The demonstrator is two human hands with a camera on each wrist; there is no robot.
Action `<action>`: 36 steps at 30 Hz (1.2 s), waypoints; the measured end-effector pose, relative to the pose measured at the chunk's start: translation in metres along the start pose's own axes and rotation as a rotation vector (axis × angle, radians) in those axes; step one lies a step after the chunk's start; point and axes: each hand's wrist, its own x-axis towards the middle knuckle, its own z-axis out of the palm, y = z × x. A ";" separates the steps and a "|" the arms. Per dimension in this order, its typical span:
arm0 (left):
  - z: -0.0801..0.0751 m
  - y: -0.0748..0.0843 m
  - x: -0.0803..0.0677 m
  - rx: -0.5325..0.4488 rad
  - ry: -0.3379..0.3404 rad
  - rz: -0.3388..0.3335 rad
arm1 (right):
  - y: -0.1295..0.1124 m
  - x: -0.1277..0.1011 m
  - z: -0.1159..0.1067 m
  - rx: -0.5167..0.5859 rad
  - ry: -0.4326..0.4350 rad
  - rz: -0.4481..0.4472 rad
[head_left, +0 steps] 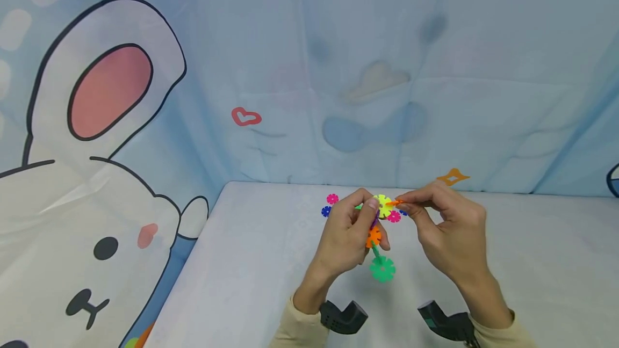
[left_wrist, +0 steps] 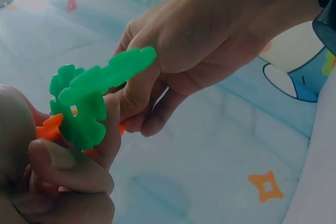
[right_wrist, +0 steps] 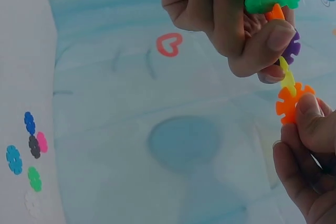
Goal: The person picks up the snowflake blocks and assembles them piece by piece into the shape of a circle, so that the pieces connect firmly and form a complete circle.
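Note:
My left hand [head_left: 344, 232] holds a chain of interlocking snowflake discs by its middle, around the purple disc [right_wrist: 293, 50]. Below that hand hang an orange disc [head_left: 374, 237] and a green disc [head_left: 383, 269]; the left wrist view shows two green discs [left_wrist: 86, 121] slotted together at an angle. A yellow disc [head_left: 382, 205] sticks out at the chain's other end. With thumb and fingertips, my right hand [head_left: 452, 230] pinches another orange disc [right_wrist: 287, 103] against the yellow one's edge. Whether those two are fully slotted, I cannot tell.
Several loose discs lie on the white table [head_left: 251, 262] behind the hands, among them a pink disc [head_left: 332, 198] and a blue disc [head_left: 326, 211]. A light blue printed curtain [head_left: 300, 69] hangs along the table's far edge. Each wrist wears a black camera mount [head_left: 344, 318].

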 end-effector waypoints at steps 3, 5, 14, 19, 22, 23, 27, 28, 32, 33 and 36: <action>-0.001 -0.001 0.001 -0.017 -0.010 -0.008 | -0.001 0.000 0.003 0.035 0.005 0.012; -0.003 -0.002 0.002 -0.036 -0.027 -0.029 | 0.000 0.000 0.004 0.062 0.004 0.020; -0.018 -0.005 0.005 -0.135 -0.037 -0.207 | 0.007 -0.004 0.012 0.151 -0.092 0.090; -0.030 -0.007 0.006 -0.227 0.024 -0.254 | 0.020 -0.008 0.022 0.138 -0.141 0.132; -0.040 -0.008 0.005 -0.254 0.076 -0.240 | 0.034 -0.015 0.032 0.043 -0.186 0.181; -0.043 -0.008 0.005 -0.256 0.092 -0.235 | 0.040 -0.019 0.036 0.003 -0.220 0.208; -0.053 -0.010 0.004 -0.246 0.138 -0.224 | 0.063 -0.038 0.057 -0.107 -0.458 0.314; -0.055 -0.010 0.004 -0.242 0.145 -0.224 | 0.067 -0.044 0.063 -0.121 -0.527 0.327; -0.058 -0.010 0.004 -0.247 0.165 -0.225 | 0.083 -0.063 0.086 -0.138 -0.720 0.264; -0.059 -0.010 0.004 -0.252 0.169 -0.227 | 0.086 -0.068 0.090 -0.140 -0.747 0.255; -0.059 -0.011 0.004 -0.267 0.171 -0.227 | 0.088 -0.078 0.096 -0.179 -0.806 0.227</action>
